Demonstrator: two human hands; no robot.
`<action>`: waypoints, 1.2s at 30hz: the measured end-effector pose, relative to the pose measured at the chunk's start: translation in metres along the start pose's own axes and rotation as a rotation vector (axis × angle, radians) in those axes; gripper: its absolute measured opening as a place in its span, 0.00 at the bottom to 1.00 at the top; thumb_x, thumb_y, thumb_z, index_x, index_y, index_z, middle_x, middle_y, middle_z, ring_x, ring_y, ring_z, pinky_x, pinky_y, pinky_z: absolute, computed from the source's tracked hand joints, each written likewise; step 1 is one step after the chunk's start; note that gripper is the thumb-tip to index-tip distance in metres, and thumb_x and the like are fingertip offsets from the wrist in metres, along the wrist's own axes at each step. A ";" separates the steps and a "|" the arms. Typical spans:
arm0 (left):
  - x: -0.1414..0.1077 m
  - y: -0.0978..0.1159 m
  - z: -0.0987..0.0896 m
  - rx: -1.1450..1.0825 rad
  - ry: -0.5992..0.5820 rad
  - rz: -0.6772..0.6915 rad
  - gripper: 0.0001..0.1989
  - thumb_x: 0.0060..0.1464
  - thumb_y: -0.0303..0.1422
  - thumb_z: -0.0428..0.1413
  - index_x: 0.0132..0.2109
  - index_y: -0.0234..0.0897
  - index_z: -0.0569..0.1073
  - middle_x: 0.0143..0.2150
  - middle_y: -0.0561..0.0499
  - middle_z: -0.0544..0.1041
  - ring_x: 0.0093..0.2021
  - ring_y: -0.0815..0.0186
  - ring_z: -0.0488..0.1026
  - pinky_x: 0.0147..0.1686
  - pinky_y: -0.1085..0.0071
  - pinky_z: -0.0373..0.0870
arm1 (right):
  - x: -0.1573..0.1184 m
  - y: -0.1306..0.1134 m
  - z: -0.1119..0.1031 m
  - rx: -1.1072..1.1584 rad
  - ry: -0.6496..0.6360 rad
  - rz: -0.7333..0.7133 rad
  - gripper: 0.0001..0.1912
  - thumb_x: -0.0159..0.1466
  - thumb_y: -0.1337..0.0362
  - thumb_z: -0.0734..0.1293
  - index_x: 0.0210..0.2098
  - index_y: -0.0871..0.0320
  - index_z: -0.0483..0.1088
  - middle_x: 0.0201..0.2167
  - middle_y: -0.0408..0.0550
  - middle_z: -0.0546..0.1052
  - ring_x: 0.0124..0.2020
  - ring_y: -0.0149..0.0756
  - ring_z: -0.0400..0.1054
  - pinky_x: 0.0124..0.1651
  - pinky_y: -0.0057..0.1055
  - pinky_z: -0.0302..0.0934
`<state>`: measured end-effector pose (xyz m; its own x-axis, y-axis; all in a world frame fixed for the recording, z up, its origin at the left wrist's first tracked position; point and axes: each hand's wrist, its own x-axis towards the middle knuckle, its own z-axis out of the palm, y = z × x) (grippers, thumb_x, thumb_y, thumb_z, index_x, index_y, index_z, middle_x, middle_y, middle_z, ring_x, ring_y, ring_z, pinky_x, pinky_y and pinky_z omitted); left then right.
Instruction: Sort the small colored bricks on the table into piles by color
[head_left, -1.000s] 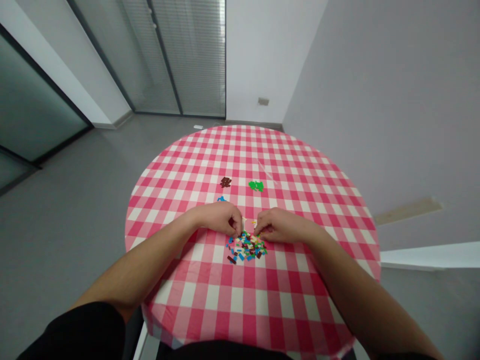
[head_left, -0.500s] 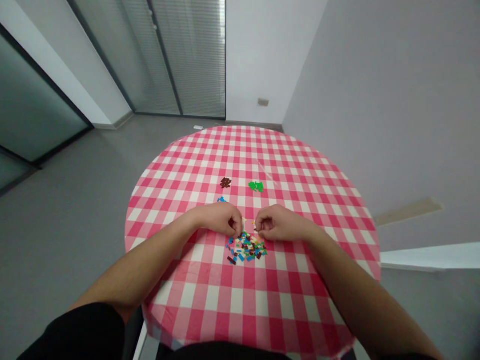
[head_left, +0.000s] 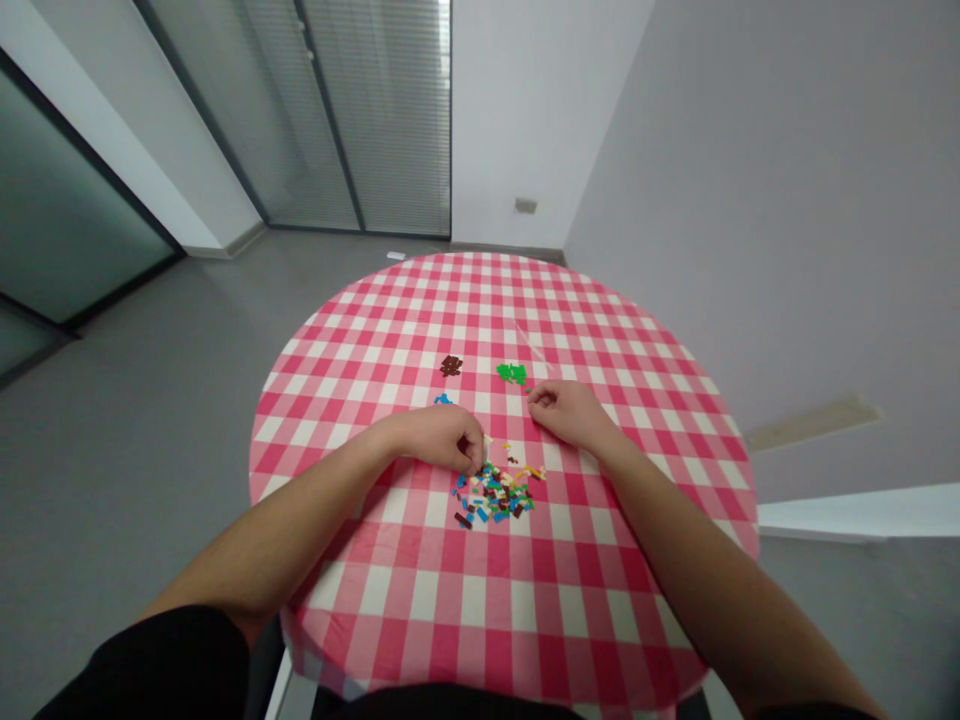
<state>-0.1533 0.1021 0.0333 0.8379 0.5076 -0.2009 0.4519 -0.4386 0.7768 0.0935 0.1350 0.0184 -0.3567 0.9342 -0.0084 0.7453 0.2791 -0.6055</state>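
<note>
away from the pile the right hand had been drawn, and it was held loosely open, palm down, just beside the green bricks, with no piece seen in it. the left hand was curled at the upper edge of the pile of small coloured plastic bricks, and that edge was partly hidden by its fingers, so whether a piece was gripped could not be told. a few loose bricks were scattered beyond the pile. dark brown bricks and blue bricks were laid apart on the pink gingham cloth of a round table, with a grey floor and a glass partition with blinds beyond it
</note>
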 end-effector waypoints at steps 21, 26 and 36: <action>0.001 0.000 0.000 -0.020 0.011 0.015 0.08 0.44 0.21 0.58 0.31 0.35 0.80 0.30 0.52 0.79 0.29 0.70 0.74 0.32 0.76 0.65 | 0.018 0.011 0.010 -0.267 0.209 -0.038 0.16 0.65 0.58 0.62 0.44 0.58 0.79 0.39 0.53 0.81 0.40 0.44 0.74 0.40 0.34 0.62; 0.000 -0.001 0.000 -0.008 0.012 0.007 0.07 0.45 0.22 0.57 0.31 0.35 0.79 0.30 0.52 0.79 0.30 0.69 0.74 0.33 0.75 0.65 | 0.019 0.011 0.010 -0.303 0.210 -0.041 0.17 0.66 0.59 0.61 0.43 0.58 0.79 0.40 0.53 0.81 0.40 0.44 0.73 0.39 0.34 0.61; 0.000 -0.001 0.000 -0.019 0.002 -0.001 0.08 0.45 0.22 0.57 0.32 0.35 0.80 0.31 0.51 0.80 0.31 0.68 0.75 0.34 0.74 0.66 | 0.017 0.010 0.003 -0.362 0.189 -0.041 0.20 0.68 0.61 0.56 0.34 0.60 0.79 0.33 0.54 0.80 0.35 0.42 0.71 0.36 0.33 0.57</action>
<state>-0.1534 0.1029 0.0321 0.8369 0.5093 -0.2006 0.4470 -0.4242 0.7876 0.0928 0.1530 0.0097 -0.3055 0.9356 0.1768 0.8947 0.3456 -0.2828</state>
